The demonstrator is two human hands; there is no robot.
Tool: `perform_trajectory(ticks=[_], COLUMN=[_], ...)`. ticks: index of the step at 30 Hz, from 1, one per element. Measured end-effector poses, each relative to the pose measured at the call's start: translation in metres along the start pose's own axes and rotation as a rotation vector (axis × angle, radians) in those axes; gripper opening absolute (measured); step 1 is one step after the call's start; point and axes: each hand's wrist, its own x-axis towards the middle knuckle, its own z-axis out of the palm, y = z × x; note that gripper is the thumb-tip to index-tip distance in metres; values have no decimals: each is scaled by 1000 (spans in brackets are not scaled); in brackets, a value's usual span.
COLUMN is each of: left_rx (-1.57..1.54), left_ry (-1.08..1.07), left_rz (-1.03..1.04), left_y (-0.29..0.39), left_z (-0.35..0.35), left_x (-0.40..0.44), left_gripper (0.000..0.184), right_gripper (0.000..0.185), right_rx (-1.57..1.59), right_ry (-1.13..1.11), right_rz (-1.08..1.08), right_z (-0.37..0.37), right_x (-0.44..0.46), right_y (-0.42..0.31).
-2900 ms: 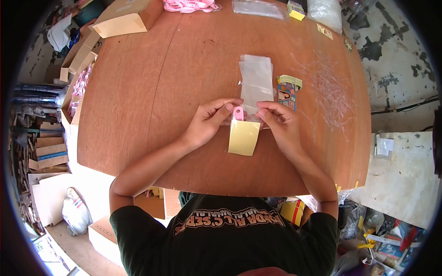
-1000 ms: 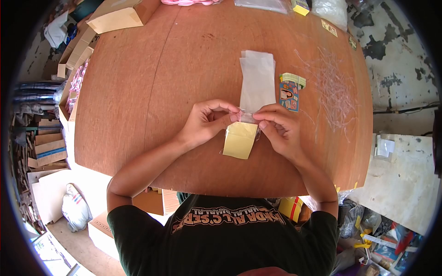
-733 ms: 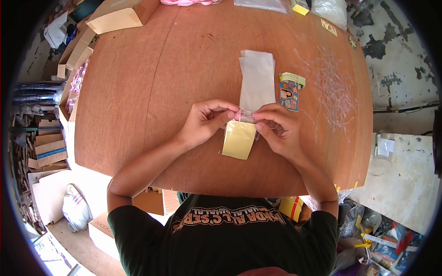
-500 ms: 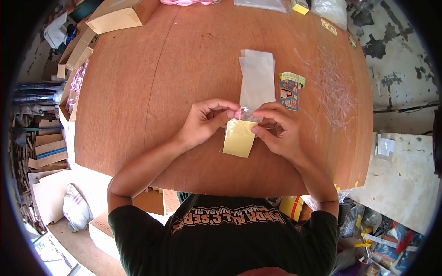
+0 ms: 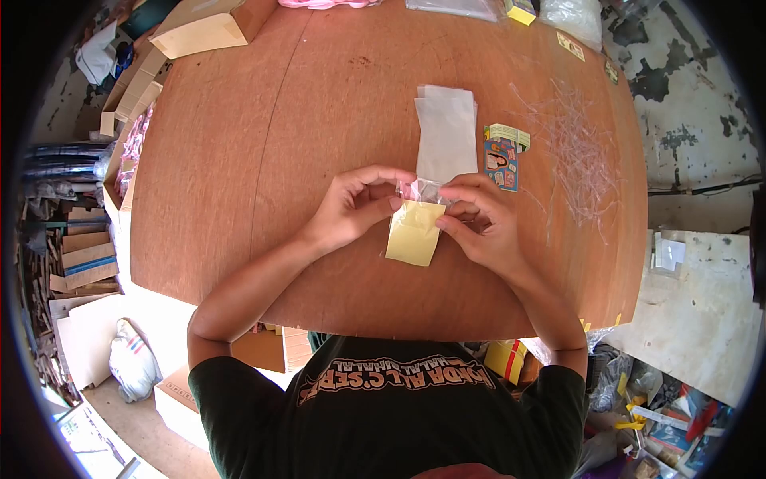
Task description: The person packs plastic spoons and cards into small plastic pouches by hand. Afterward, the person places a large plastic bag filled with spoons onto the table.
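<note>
Between my hands is a small clear plastic bag (image 5: 431,191) with a yellow card (image 5: 415,233) at its near end; a bit of pink shows in the bag by my left fingers. My left hand (image 5: 351,206) pinches the bag's left upper corner between thumb and fingers. On the other side, my right hand (image 5: 479,219) grips the right edge, its thumb on the card's corner. Just beyond lies a stack of clear plastic bags (image 5: 447,132), and to its right are printed cards (image 5: 501,164) in blue and yellow-green.
Thin clear plastic strips (image 5: 578,152) lie heaped on the right of the wooden table (image 5: 207,176). At the back stand a cardboard box (image 5: 207,28), flat plastic packs (image 5: 453,8) and a white plastic bundle (image 5: 573,22). Boxes with pink items (image 5: 134,152) adjoin the left edge.
The bag and yellow card have shifted slightly away from my body. My left fingers have spread a little at the bag's corner, and more pink shows there.
</note>
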Motion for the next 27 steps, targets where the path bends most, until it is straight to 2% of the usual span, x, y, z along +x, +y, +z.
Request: perform_trajectory(ticks=[7, 10, 12, 13, 15, 16, 19, 23, 25, 27], left_rx=[17, -137, -311, -308, -2, 92, 49, 84, 133, 126], left_ry=[-110, -145, -116, -117, -138, -124, -50, -43, -24, -32], left_rz=[-66, -45, -105, -103, -157, -246, -252, -231, -142, -166], left_y=[3, 8, 15, 14, 9, 10, 6, 10, 16, 16], left_z=[-4, -5, -3, -2, 2, 3, 10, 15, 21, 22], left_x=[4, 5, 4, 4, 3, 3, -2, -8, -11, -13], left_gripper=[55, 62, 69, 69, 64, 53, 44, 44, 41, 43], right_gripper=[33, 33, 32, 33, 33, 38, 50, 62, 62, 62], right_rx=[74, 96, 99, 116, 132, 182, 242, 241, 254, 267], right_ry=[0, -4, -6, -29, -49, -59, -63, -39, -22, -7], right_rz=[16, 37, 38, 48, 58, 95, 132, 156, 126, 95], right_z=[-3, -2, -2, 1, 4, 6, 14, 20, 19, 18], right_x=[2, 0, -1, -3, -6, -9, -10, -12, -15, -16], right_y=[3, 2, -1, -3, -3, 0, -9, -7, -4, -5])
